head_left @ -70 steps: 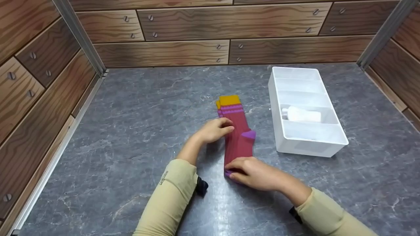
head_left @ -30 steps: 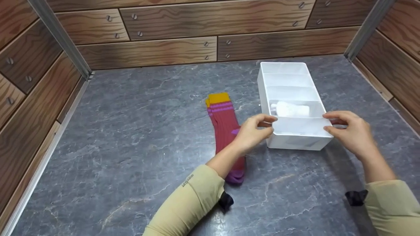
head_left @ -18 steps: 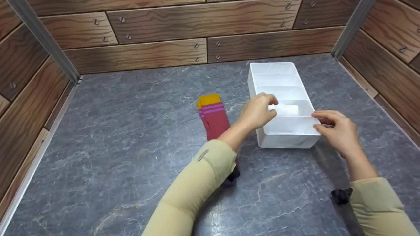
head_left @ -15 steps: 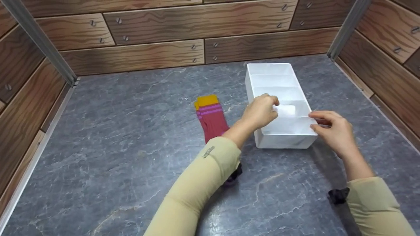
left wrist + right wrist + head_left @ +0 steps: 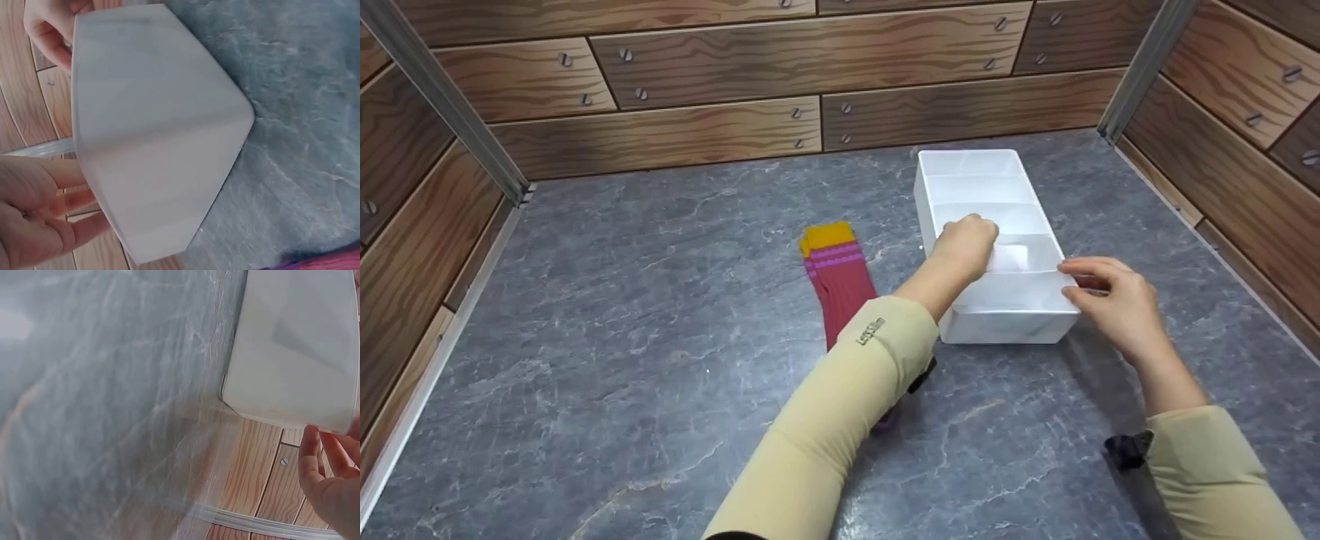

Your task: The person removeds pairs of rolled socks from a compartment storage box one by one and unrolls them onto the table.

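Note:
My left hand reaches down into a compartment of the white divided box, over a white bottle lying there. Its fingertips are hidden behind the hand and the box wall, so I cannot tell whether they grip the bottle. In the left wrist view, that hand's fingers pass over the rim. My right hand touches the box's right rim near its front corner, index finger and thumb a little apart. In the right wrist view its fingertips meet the box's edge.
Left of the box, a pair of dark red socks with yellow cuffs and purple stripes lies flat, partly covered by my left sleeve. Wood-patterned walls enclose the grey marbled table at the back and sides.
Both hands have left the socks for the box. The left one first held the left rim, then went into the bottle's compartment; the right stays at the right rim. The head view has shifted.

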Motion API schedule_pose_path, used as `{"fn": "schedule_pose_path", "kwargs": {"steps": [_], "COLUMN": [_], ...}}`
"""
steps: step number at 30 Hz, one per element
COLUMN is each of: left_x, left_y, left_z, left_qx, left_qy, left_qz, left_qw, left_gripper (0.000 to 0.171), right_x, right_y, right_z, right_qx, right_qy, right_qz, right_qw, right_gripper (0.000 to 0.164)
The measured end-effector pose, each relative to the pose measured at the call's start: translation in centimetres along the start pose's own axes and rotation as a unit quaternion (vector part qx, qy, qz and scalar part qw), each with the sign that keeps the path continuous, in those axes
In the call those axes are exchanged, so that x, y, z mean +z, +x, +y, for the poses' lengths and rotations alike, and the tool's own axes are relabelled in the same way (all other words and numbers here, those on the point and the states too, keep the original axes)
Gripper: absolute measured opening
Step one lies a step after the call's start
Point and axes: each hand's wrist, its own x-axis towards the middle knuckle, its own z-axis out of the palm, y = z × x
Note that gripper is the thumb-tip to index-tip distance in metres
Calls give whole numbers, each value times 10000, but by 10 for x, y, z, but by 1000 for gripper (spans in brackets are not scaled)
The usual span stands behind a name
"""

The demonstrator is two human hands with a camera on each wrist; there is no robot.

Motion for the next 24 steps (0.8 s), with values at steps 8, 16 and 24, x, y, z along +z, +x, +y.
{"fn": "schedule_pose_path", "kwargs": {"steps": [8, 16, 24], "left_x": [1, 9, 12], "left_y": [10, 12, 10], "left_z": [-7, -15, -17], "left_qx": [-195, -559, -514], "left_qy": [-596, -1944, -1817], "left_qz": [-146, 218, 421], "left_qw": [9979, 9791, 9811], "left_gripper": [29, 36, 31], "right_x": [3, 3, 5], "right_y": [-1, -2, -3], "right_z": [-1, 0, 0], "right_qx": [18, 48, -98], "right_qy": [-97, -184, -11], "right_qz": [10, 68, 230], "right_qw": [10000, 9998, 9997], "right_gripper": [27, 26, 26]}}
